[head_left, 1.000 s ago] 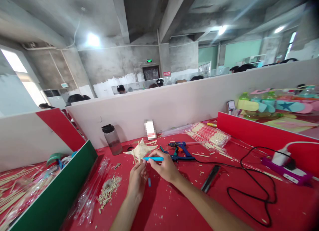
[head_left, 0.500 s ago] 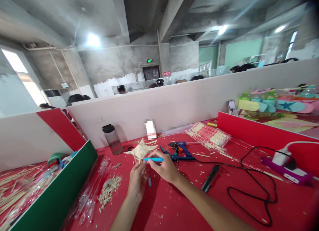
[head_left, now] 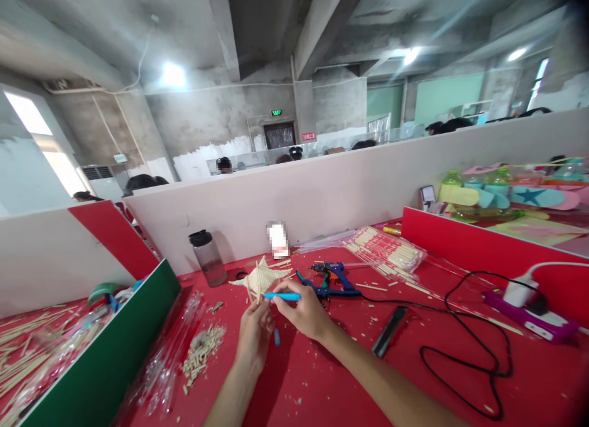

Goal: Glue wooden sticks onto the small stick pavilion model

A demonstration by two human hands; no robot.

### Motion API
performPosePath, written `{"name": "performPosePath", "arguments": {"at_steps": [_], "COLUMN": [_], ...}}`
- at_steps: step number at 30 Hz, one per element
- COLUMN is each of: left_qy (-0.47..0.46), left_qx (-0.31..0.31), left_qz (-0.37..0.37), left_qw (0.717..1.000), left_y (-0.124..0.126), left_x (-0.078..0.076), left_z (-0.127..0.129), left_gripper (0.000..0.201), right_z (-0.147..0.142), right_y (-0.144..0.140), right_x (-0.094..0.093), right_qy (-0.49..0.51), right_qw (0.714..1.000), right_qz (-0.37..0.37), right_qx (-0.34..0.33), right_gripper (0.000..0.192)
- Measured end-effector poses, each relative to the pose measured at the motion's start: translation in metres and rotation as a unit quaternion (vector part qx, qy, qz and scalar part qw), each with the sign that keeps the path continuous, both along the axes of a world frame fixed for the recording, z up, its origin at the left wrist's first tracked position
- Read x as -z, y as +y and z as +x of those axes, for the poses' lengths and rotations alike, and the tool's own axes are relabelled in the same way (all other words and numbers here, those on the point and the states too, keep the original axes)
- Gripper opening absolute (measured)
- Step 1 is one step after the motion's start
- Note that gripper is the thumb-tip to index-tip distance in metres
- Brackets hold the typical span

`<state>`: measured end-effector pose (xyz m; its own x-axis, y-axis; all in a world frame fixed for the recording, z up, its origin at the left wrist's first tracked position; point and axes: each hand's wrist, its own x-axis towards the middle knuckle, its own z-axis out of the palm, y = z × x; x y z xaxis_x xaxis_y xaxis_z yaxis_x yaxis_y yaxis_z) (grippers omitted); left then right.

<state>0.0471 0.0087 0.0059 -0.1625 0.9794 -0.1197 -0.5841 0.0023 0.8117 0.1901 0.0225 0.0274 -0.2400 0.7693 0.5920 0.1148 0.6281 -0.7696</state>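
Observation:
My right hand (head_left: 301, 310) is closed around a blue pen (head_left: 286, 296), its tip pointing left. At that tip, my left hand (head_left: 256, 324) pinches thin wooden sticks (head_left: 257, 292) between thumb and fingers; how many is hard to make out. Just beyond both hands lies a pale star-shaped piece (head_left: 263, 275) built of wooden sticks, partly covered by the held sticks. A small blue pen cap (head_left: 277, 337) rests on the red table beside my left hand.
A blue glue gun (head_left: 338, 278) lies right of the star, its black cord (head_left: 442, 305) looping rightward. A black cutter (head_left: 389, 331) sits nearer. Stick offcuts (head_left: 202, 353) and a water bottle (head_left: 208, 259) are left. Packed sticks (head_left: 386, 249) lie back right; a purple power strip (head_left: 529, 316) stands far right.

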Motion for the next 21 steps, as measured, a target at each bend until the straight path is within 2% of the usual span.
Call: {"name": "performPosePath", "arguments": {"at_steps": [7, 11, 16, 21], "left_qy": [0.006, 0.009, 0.005, 0.017], "left_qx": [0.004, -0.002, -0.008, -0.013], "left_qz": [-0.006, -0.007, -0.009, -0.036], "left_qw": [1.000, 1.000, 1.000, 0.999], "left_y": [-0.001, -0.001, 0.000, -0.001], "left_x": [-0.003, -0.002, -0.001, 0.002], "left_z": [0.001, 0.002, -0.001, -0.007], "left_gripper": [0.049, 0.046, 0.045, 0.033], "right_z": [0.003, 0.003, -0.003, -0.011], "right_y": [0.005, 0.008, 0.010, 0.009], "right_x": [0.002, 0.003, 0.005, 0.006], "right_qy": [0.043, 0.012, 0.005, -0.002], "right_qw": [0.999, 1.000, 0.999, 1.000], "right_qz": [-0.012, 0.012, 0.026, 0.008], "right_qx": [-0.001, 0.009, 0.018, 0.022], "right_gripper": [0.015, 0.025, 0.017, 0.016]}}
